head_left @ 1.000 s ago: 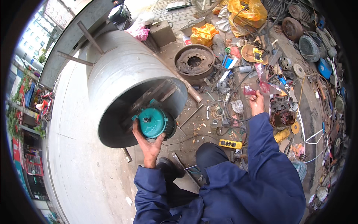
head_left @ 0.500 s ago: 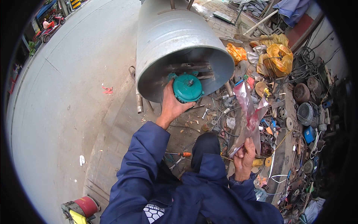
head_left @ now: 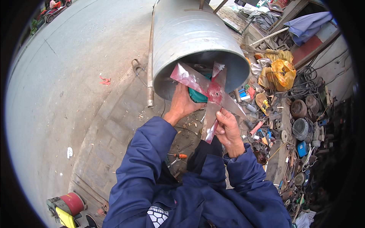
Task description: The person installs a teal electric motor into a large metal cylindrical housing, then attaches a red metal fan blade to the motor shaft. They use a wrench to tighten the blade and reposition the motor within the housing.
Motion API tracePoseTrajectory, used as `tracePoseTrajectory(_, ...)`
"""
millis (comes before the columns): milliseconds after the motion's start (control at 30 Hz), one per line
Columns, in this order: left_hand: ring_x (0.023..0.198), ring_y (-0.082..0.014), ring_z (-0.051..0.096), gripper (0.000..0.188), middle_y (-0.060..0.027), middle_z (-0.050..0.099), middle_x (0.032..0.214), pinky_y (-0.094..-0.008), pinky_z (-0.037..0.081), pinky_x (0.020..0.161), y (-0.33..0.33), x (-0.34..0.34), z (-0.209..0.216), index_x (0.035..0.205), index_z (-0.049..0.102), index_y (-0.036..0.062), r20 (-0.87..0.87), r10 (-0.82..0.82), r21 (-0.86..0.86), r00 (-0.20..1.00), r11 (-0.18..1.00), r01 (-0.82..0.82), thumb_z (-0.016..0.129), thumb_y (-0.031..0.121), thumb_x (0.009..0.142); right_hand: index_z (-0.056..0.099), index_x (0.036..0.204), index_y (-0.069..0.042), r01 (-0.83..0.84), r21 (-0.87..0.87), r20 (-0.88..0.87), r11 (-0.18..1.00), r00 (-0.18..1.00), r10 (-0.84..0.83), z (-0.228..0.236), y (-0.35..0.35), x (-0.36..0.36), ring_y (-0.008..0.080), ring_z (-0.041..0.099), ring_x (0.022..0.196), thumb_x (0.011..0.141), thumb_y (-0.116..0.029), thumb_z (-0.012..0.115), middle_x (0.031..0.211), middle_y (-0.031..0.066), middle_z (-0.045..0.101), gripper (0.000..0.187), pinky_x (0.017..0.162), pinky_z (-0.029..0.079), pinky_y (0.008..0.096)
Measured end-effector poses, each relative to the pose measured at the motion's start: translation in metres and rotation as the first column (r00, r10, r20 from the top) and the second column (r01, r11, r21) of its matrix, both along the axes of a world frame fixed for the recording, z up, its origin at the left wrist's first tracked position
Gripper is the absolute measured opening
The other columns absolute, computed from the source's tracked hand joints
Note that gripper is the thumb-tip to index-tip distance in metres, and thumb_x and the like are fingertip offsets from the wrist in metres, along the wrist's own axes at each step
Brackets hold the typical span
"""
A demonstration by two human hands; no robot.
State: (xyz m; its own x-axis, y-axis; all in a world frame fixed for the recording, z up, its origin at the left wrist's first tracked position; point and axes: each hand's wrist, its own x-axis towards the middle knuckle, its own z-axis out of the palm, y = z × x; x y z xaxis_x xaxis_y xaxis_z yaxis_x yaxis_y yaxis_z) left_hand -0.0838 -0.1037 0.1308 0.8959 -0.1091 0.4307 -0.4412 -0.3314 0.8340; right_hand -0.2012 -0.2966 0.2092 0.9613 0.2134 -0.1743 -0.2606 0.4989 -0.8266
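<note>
A teal electric motor (head_left: 196,96) sits at the mouth of a large grey metal cylinder (head_left: 197,32), and my left hand (head_left: 181,103) grips its near left side. In front of the motor, a four-bladed metal fan blade (head_left: 215,93), stained red and silver, covers most of it. My right hand (head_left: 229,131) pinches the fan blade's nearest arm between thumb and fingers. The hub, with a small centre hole, lies just right of the motor. Behind the fan, the motor's shaft is hidden.
Along the cylinder's left side runs a metal pipe (head_left: 151,76). An orange-handled screwdriver (head_left: 181,155) lies on the ground by my legs. Scrap, cables and an orange plastic bag (head_left: 283,74) crowd the right. A red-and-yellow machine (head_left: 70,205) stands at lower left.
My right hand has brought the fan blade up and left, from beside the cylinder to in front of the motor. My left hand still holds the motor. The view has shifted slightly.
</note>
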Motion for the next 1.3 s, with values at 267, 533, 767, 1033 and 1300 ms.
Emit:
tracePoseTrajectory(267,0.133,-0.0472,0.055,0.115,-0.0284,0.057,0.141,-0.0526,0.046,0.114,-0.004,-0.003,0.004,0.152,0.045,-0.0020,-0.035,0.088,0.025,0.995,0.996,-0.087,0.100,0.046,0.063,0.066,0.130,0.002,-0.022,-0.103,0.006,0.994,1.000,0.023,0.009,-0.006,0.050,0.0011,0.041,0.051,0.106,-0.014,0.071,0.094,0.0025,0.071,0.030,0.044,0.029,0.0188)
tracePoseTrajectory(533,0.134,-0.0449,0.056,0.096,-0.0268,0.057,0.143,-0.0498,0.046,0.113,-0.004,-0.004,0.013,0.150,0.049,0.0012,-0.019,0.037,-0.018,0.999,0.999,-0.037,0.094,0.044,0.076,0.065,0.127,0.001,-0.058,-0.136,-0.018,0.989,0.998,0.056,0.004,-0.001,0.057,0.0012,0.039,0.049,0.106,-0.018,0.070,0.091,0.0013,0.070,0.029,0.045,0.025,0.0199)
tracePoseTrajectory(767,0.126,-0.0481,0.057,0.080,-0.0266,0.061,0.133,-0.0539,0.046,0.107,-0.006,-0.007,0.014,0.142,0.054,0.0033,-0.010,0.047,-0.044,0.999,0.998,-0.047,0.091,0.039,0.080,0.067,0.123,0.000,-0.053,-0.130,-0.011,0.990,0.999,0.052,-0.001,0.001,0.061,0.0015,0.041,0.051,0.106,-0.018,0.070,0.092,0.0005,0.070,0.025,0.047,0.028,0.0200)
tracePoseTrajectory(1033,0.130,-0.0439,0.057,0.097,-0.0262,0.057,0.139,-0.0491,0.046,0.112,-0.008,-0.001,0.006,0.149,0.049,0.0014,-0.055,0.029,-0.024,0.998,0.999,-0.031,0.094,0.046,0.075,0.069,0.119,0.000,-0.079,-0.111,0.003,0.991,0.997,0.080,-0.004,0.001,0.063,0.0026,0.044,0.054,0.107,-0.017,0.070,0.091,0.0025,0.070,0.021,0.049,0.032,0.0205)
tracePoseTrajectory(1300,0.131,-0.0440,0.057,0.090,-0.0249,0.058,0.139,-0.0494,0.045,0.112,-0.009,0.001,0.006,0.145,0.053,0.0024,0.000,0.018,-0.038,1.000,0.999,-0.018,0.094,0.044,0.076,0.071,0.116,0.001,-0.064,-0.161,-0.052,0.985,0.997,0.056,-0.013,-0.001,0.067,0.0038,0.046,0.052,0.106,-0.017,0.071,0.087,0.0019,0.070,0.021,0.047,0.032,0.0220)
